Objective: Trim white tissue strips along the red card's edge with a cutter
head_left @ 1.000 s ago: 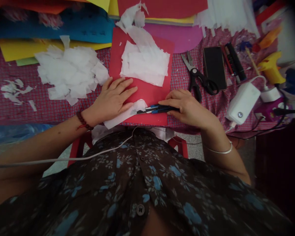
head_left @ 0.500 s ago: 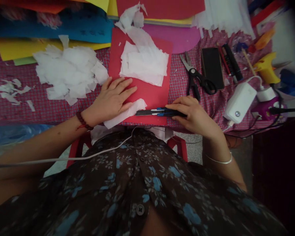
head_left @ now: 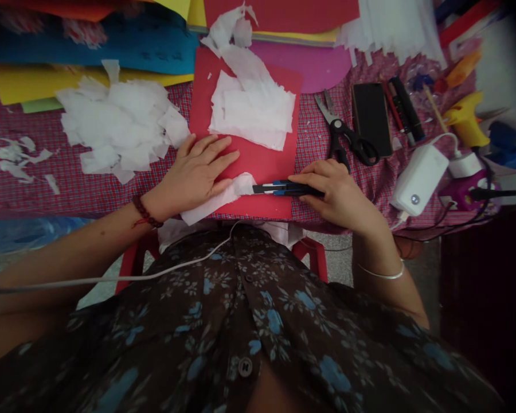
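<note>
Clock taken from the middle of the red sheet (head_left: pixel 262 159), 12 away from the wearer. Only likely container: clear plastic (head_left: pixel 414 70) toward 2 o'clock, a blue item (head_left: pixel 422 80) in or behind it; blurred, cannot tell which. Red sheet itself bears torn white paper (head_left: pixel 253 112) toward 12, covering much of its far half. Left hand (head_left: pixel 196 175) at 8 o'clock, palm down, fingers slightly spread on the sheet, thumb lying over part of a white strip (head_left: pixel 217 202). Strip slants across the near edge at 7. Right hand (head_left: pixel 337 192) at 4 o'clock, fingers closed around a black-and-blue cutter (head_left: pixel 279 188); cutter lies at 5 o'clock, pointing to 9, its dark tip at the strip's end. Heap of white pieces (head_left: pixel 120 126) at 9, just beside the left hand; small scraps (head_left: pixel 19 160) farther out. Scissors (head_left: pixel 344 132) at 3, blades apart, handles just beyond the right knuckles and crowding that side. Phone (head_left: pixel 372 119) next outward, then pens (head_left: pixel 406 109). White power bank (head_left: pixel 419 178) between 3 and 4, cabled. Coloured sheets bound the far side: blue (head_left: pixel 112 49) at 10, purple (head_left: pixel 309 66) at 1. White cord (head_left: pixel 189 263) crosses the wearer's front at 7.
</note>
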Action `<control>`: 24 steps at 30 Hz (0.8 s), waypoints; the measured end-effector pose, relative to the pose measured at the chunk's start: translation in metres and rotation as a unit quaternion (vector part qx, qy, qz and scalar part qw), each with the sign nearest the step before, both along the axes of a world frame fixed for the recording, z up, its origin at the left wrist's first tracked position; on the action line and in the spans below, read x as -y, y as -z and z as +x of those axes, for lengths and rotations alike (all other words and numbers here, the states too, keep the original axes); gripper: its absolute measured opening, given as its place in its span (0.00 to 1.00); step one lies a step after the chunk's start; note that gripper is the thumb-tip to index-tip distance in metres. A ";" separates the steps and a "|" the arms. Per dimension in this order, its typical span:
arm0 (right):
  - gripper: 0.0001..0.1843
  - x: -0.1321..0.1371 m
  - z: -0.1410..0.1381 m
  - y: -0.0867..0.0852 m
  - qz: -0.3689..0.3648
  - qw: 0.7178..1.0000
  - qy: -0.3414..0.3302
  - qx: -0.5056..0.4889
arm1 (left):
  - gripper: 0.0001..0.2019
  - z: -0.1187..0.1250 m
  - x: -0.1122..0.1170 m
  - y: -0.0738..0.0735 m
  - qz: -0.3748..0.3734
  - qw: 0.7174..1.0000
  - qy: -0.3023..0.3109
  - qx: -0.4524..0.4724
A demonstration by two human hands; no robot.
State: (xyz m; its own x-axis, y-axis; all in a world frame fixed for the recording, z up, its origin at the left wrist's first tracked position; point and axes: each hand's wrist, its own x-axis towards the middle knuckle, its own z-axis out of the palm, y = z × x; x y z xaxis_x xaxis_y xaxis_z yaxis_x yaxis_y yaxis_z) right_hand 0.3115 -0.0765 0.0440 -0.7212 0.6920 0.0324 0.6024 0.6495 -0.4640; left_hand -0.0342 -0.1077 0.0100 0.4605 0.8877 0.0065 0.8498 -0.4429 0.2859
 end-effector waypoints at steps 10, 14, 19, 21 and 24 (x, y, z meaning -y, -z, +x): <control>0.23 -0.004 -0.008 0.004 -0.007 1.000 -0.002 -0.005 | 0.26 0.001 0.001 -0.001 -0.003 1.000 -0.004 0.001; 0.23 -0.008 -0.013 0.005 -0.017 1.000 -0.015 -0.010 | 0.27 0.001 0.001 -0.002 -0.003 1.000 -0.007 0.001; 0.23 -0.012 -0.008 0.004 -0.019 1.000 -0.006 -0.014 | 0.27 0.001 0.001 -0.001 -0.001 1.000 -0.010 0.002; 0.23 -0.013 -0.007 0.003 -0.024 1.000 -0.007 -0.013 | 0.27 0.001 0.001 0.000 0.000 1.000 -0.005 0.003; 0.24 -0.014 -0.008 0.002 -0.033 0.999 -0.014 -0.012 | 0.27 0.000 0.001 0.000 0.000 1.000 0.003 0.000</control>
State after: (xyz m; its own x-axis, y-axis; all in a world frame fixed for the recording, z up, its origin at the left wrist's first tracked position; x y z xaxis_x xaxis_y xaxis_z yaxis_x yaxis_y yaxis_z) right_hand 0.3038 -0.0621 0.0418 -0.7401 0.6725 0.0050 0.5726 0.6341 -0.5197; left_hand -0.0342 -0.1082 0.0100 0.4662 0.8847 0.0067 0.8468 -0.4484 0.2862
